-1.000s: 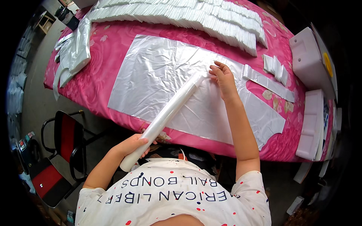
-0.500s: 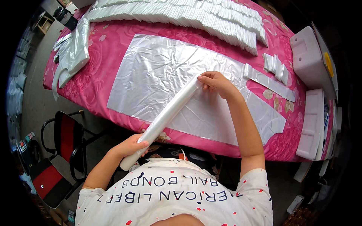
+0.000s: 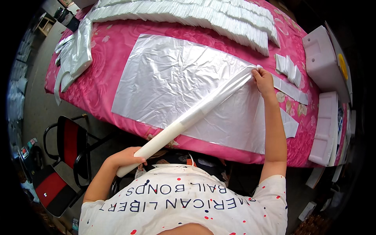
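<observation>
A long off-white tube [image 3: 164,137] slants from beside my waist up over the table. My left hand [image 3: 127,157] is wrapped round its lower end. From its upper part stretches a gathered strip of shiny plastic film [image 3: 231,86]. My right hand [image 3: 263,80] pinches the end of this film at the right part of the table. Below them a large silvery plastic sheet [image 3: 156,74] lies flat and wrinkled, with a rounded cut-out near its right end, partly hidden by my right arm.
Pink flowered cloth [image 3: 105,78] covers the table. Long rows of folded white plastic [image 3: 196,19] line its far side. Folded strips [image 3: 289,70] and white foam boxes [image 3: 323,129] are at the right. Loose plastic bags [image 3: 80,55] hang at the left, near a red-and-black chair [image 3: 70,141].
My right hand has moved right and slightly up, drawing the film out along the tube. More of the tube's matte surface shows. The left hand has shifted slightly toward the tube's lower end.
</observation>
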Demonstrator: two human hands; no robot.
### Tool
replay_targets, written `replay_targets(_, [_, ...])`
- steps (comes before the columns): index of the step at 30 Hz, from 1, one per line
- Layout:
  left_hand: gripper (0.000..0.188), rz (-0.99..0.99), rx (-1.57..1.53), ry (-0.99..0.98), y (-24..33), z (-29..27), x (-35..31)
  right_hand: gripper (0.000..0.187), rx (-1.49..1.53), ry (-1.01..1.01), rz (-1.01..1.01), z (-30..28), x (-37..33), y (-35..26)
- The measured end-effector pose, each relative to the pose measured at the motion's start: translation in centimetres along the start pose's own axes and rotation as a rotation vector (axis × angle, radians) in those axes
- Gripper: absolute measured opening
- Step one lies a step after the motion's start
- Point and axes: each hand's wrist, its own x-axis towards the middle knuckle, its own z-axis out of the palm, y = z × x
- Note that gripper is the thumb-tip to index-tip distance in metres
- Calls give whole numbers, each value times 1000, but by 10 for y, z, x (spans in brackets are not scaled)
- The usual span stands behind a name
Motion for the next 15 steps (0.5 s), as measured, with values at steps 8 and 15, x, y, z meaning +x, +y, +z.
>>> replay_targets(8, [52, -8, 310, -191, 11, -36, -16, 17, -70, 91, -30, -58, 5, 34])
replay_targets(15, [47, 484, 1189, 131, 146, 15, 47, 16, 4, -128, -97, 11, -2, -1])
